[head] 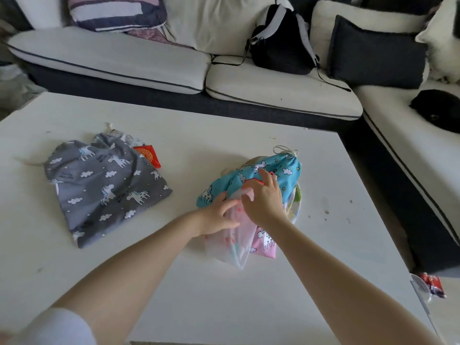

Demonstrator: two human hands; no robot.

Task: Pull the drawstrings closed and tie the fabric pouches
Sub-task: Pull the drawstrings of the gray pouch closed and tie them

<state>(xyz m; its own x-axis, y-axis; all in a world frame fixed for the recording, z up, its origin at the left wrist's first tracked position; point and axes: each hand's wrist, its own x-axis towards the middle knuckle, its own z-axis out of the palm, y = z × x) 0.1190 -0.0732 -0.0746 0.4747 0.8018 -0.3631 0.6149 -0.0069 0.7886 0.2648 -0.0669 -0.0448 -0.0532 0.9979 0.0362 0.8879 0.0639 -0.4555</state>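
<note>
We see both hands over a heap of pouches on the white table; the left hand lies on a pale, translucent pouch, fingers curled onto its fabric, though whether it truly grips we cannot tell; the right hand sits just beside it, fingers bent down onto the same heap, and its hold is likewise unclear. Just beyond the right hand lies a blue unicorn pouch, its drawstring gathered at the far end; under the right wrist a pink unicorn pouch shows. Well to the left of the left hand a grey unicorn pouch lies flat, with a red packet touching its far edge. Beyond the table stands a sofa carrying a black backpack and a dark cushion.
</note>
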